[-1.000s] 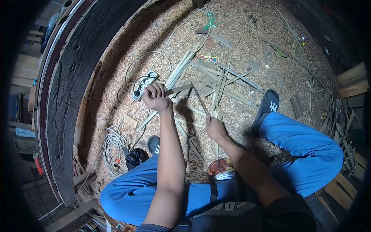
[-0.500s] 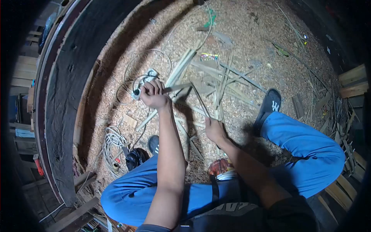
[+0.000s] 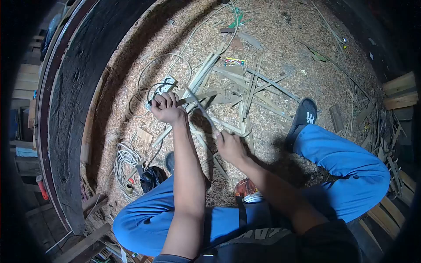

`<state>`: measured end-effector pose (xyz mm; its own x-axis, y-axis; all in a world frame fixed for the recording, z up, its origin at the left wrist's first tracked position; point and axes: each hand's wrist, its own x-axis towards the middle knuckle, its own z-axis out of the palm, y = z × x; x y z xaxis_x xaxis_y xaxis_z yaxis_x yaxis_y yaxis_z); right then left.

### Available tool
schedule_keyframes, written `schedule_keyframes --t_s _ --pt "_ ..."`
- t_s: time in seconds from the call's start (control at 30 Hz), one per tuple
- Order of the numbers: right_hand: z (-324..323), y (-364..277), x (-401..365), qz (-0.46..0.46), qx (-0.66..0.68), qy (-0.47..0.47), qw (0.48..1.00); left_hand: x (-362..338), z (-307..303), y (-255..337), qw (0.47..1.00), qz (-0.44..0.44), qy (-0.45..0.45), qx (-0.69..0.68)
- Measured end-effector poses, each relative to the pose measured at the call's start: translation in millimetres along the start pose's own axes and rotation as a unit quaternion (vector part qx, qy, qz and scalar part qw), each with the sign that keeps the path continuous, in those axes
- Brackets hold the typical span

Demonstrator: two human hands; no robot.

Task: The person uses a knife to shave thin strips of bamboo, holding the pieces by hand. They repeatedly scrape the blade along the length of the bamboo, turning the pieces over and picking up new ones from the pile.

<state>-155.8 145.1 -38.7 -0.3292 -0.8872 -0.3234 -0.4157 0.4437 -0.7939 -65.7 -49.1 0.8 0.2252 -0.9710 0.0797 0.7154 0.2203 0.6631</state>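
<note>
One dark, rough beam point(image 3: 70, 101), bowed in the view, bounds the left of the frame; timber offcuts point(image 3: 400, 92) edge the right. Between them spreads a floor point(image 3: 280, 41) of wood shavings, its widest stretch at upper right. Thin wooden slats point(image 3: 202, 74) lie just beyond the hands, with a power strip point(image 3: 168, 82) close above the left one. A white interlocked "NY" marks the slipper point(image 3: 302, 118) right of centre; pale lettering on the dark shirt point(image 3: 263, 239), bottom centre, is not fully legible. Left hand point(image 3: 166, 108), left of centre: arm extended, fingers curled into a fist on a flat strip point(image 3: 208, 94) pointing right. Right hand point(image 3: 230, 147), lower and nearer centre: elbow bent, thumb and fingers clamped on a narrow rod point(image 3: 203, 112) slanting up-left across the flat strip; contact between them cannot be confirmed.
</note>
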Motion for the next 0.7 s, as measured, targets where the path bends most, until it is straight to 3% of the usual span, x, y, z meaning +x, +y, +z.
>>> schedule_keyframes --t_s 0.1,0.13,0.17,0.27,0.33,0.37,0.43,0.5,0.53,0.67,0.7 --pt "8.6 8.7 -4.1 -0.011 -0.012 0.003 1.0 -8.1 5.5 2.2 0.999 0.023 0.004 0.048" --pt "15.4 27.5 2.7 0.044 0.04 -0.017 0.998 -7.8 1.3 1.4 0.999 0.023 -0.003 0.024" --pt "20.6 46.4 8.3 0.052 -0.032 0.05 0.997 -6.9 -3.5 1.2 1.0 0.019 0.001 0.013" --pt "11.1 52.0 13.3 0.035 -0.044 0.038 0.998 -5.0 -2.1 -3.3 0.999 0.03 -0.039 0.015" --pt "-3.5 21.5 10.3 0.068 0.039 -0.025 0.997 -10.6 13.5 -6.7 0.999 0.011 -0.022 0.031" --pt "3.9 22.2 6.5 -0.006 -0.021 0.03 0.999 -11.9 19.1 -7.9 0.999 0.006 -0.018 0.032" --pt "8.9 27.0 3.6 -0.06 0.006 0.05 0.997 -12.2 17.9 -9.2 0.998 0.017 -0.031 0.047" --pt "14.1 44.6 18.6 0.094 0.033 -0.013 0.995 -11.8 13.3 -4.3 0.999 0.019 -0.01 0.035" --pt "10.2 47.9 18.6 0.107 -0.024 0.012 0.994 -10.1 7.8 -4.3 0.999 0.022 -0.009 0.035" --pt "-5.9 26.4 13.8 0.062 0.015 -0.004 0.998 -6.5 16.6 -11.8 0.999 0.01 0.021 0.037" --pt "-6.4 24.5 11.2 0.066 0.014 -0.002 0.998 -8.6 17.4 -13.2 0.997 0.035 -0.048 0.046"
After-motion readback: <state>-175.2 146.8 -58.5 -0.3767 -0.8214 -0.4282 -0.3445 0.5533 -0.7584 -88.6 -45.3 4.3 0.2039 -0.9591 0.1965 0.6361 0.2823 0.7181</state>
